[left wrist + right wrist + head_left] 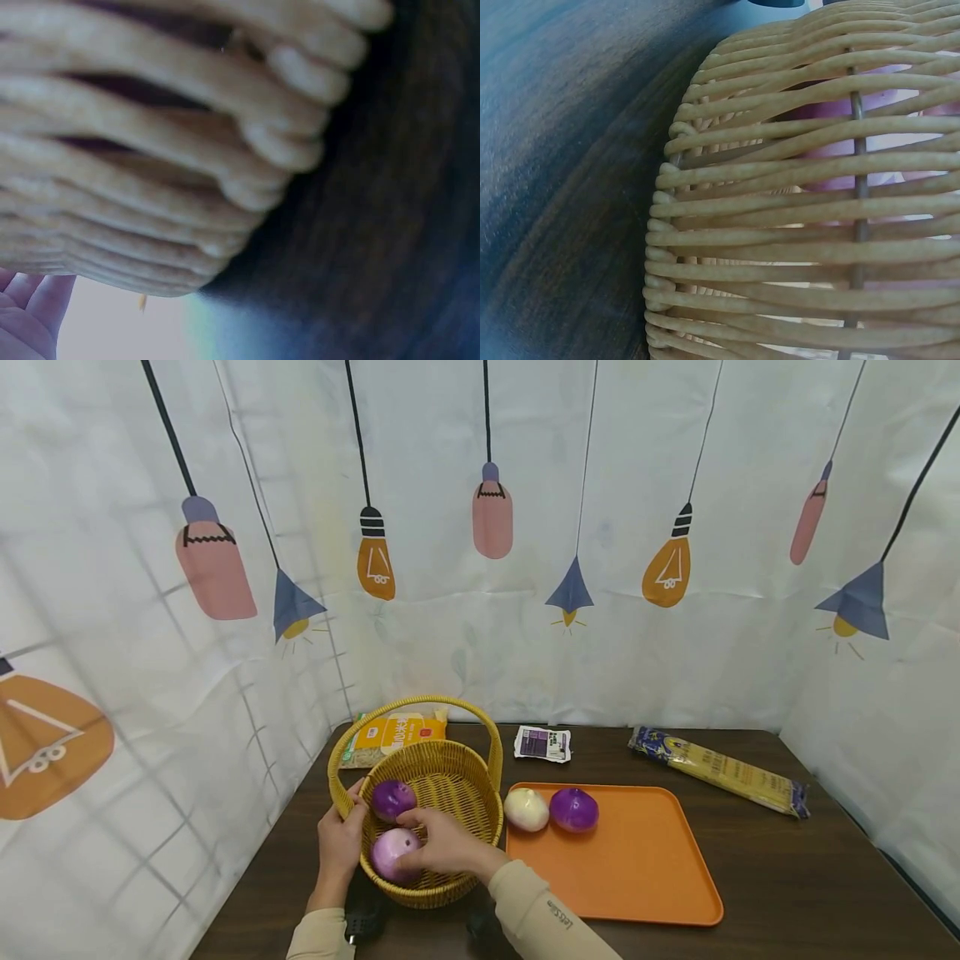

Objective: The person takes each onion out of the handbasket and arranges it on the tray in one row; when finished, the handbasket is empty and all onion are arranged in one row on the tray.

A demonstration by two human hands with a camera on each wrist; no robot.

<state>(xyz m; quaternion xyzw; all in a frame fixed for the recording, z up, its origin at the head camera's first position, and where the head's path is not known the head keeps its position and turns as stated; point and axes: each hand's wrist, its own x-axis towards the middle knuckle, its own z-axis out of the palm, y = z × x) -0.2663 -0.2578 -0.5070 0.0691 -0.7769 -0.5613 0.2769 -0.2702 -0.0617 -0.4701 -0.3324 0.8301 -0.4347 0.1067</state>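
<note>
A yellow wicker basket (pixel 468 777) with a tall handle stands on the dark table, tilted towards me. My left hand (pixel 341 839) grips its left rim near the foot of the handle; in the left wrist view, some fingers (pixel 46 304) lie along the weave. Inside, my right hand (pixel 447 843) holds a pale purple onion (pixel 392 853) between thumb and fingers. A darker purple onion (pixel 393 800) lies just behind it in the basket. Through the wicker wall (pixel 780 225), the right wrist view gives glimpses of purple and pink.
Right of the basket lies an orange tray (pixel 630 868), with a white onion (pixel 527 810) and a purple onion (pixel 574 810) at its back left. Behind are a grain bag (pixel 390 733), a small white-and-purple packet (pixel 543 744) and a long yellow-and-blue packet (pixel 720 772). Printed curtains surround the table.
</note>
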